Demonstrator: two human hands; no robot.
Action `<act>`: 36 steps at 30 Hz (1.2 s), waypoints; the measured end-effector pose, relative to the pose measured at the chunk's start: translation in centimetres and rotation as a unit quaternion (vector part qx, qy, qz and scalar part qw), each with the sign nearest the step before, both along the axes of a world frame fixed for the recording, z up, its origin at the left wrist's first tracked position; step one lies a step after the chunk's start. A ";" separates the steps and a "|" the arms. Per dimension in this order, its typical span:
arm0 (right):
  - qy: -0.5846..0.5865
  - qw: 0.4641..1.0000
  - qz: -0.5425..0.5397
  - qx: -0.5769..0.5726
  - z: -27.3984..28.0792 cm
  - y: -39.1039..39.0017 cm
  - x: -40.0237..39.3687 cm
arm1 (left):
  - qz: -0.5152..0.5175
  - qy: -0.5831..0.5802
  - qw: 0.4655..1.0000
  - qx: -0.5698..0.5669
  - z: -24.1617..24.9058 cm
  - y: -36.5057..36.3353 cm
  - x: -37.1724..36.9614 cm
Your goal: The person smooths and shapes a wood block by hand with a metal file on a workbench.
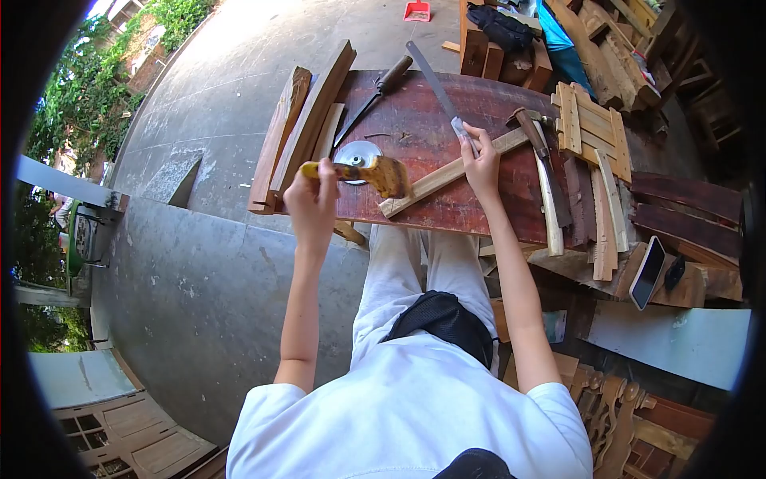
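My left hand is closed round the yellow, dark-stained handle of a brush-like tool, its wide end pointing right above the red-brown table. My right hand grips the lower end of a long thin metal blade, which slants up and to the left. Beneath both tools a pale wooden strip lies diagonally on the table. A round metal disc rests on the table just beyond the yellow handle.
Long wooden pieces lie at the table's left edge, beside a wooden-handled tool. A hammer and slats are at the right. A phone stands tilted further right. A red dustpan lies on the floor ahead.
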State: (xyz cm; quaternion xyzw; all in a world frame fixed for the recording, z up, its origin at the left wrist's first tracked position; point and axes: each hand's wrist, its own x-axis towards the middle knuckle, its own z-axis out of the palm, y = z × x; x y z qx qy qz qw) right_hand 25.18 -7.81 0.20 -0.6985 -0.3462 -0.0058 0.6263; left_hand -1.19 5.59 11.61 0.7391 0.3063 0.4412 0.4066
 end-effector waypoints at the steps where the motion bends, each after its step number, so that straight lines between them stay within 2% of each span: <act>1: -0.002 1.000 -0.001 0.009 0.0 0.0 0.0 | 0.001 -0.001 1.000 -0.001 0.3 -0.1 0.5; 3: -0.007 1.000 -0.002 0.018 0.1 0.1 -0.1 | -0.004 0.055 0.992 0.113 1.3 -0.4 1.5; 5: -0.007 0.999 0.002 0.032 0.2 0.1 -0.2 | -0.009 0.057 0.992 0.112 1.7 -1.0 2.6; 7: -0.006 0.999 0.003 0.035 0.3 0.2 -0.2 | -0.063 -0.013 0.996 0.058 1.9 -1.6 3.9; 8: -0.004 0.999 0.003 0.037 0.2 0.2 -0.2 | -0.114 -0.010 0.993 0.024 0.9 -0.9 4.1; 9: -0.004 0.999 0.004 0.037 0.1 0.3 -0.2 | -0.113 -0.011 0.993 0.024 -0.1 -0.5 4.4; 11: -0.015 0.999 0.001 0.052 -0.1 0.4 0.0 | -0.170 0.088 0.981 0.028 -0.4 -0.4 5.0; 13: -0.008 0.999 0.002 0.038 -0.2 0.2 0.1 | -0.175 0.098 0.978 0.054 -1.0 -0.7 5.0; 15: 0.001 1.000 0.001 0.024 -0.2 0.0 0.2 | -0.160 0.077 0.984 0.016 -1.8 -0.4 4.9; 16: 0.004 1.000 0.000 0.009 -0.1 -0.1 0.2 | -0.139 0.037 0.990 -0.012 -0.7 -1.5 5.1; 18: 0.008 1.000 -0.001 -0.006 -0.1 0.0 0.1 | -0.121 0.034 0.992 -0.009 -0.3 -2.5 5.3; 20: -0.013 0.998 0.000 0.056 -0.1 0.4 0.0 | -0.101 0.029 0.994 -0.007 -0.4 -3.1 5.7; 22: -0.012 0.998 0.001 0.054 0.0 0.4 -0.1 | -0.092 0.087 0.990 0.053 -1.1 -3.5 6.1; 27: 0.015 1.000 -0.002 0.006 0.4 -0.2 -0.2 | -0.031 0.053 0.998 0.027 -1.4 -2.4 6.1; 29: 0.016 1.000 -0.003 -0.012 0.3 -0.2 -0.1 | 0.016 0.041 0.997 0.059 -1.2 -2.0 6.0; 32: -0.012 0.999 -0.009 0.046 0.0 0.3 -0.2 | 0.012 0.029 0.997 0.065 -1.8 -2.7 6.5; 36: 0.007 1.000 -0.002 0.012 0.2 0.0 -0.1 | 0.008 0.074 0.992 0.101 -1.9 -3.3 7.0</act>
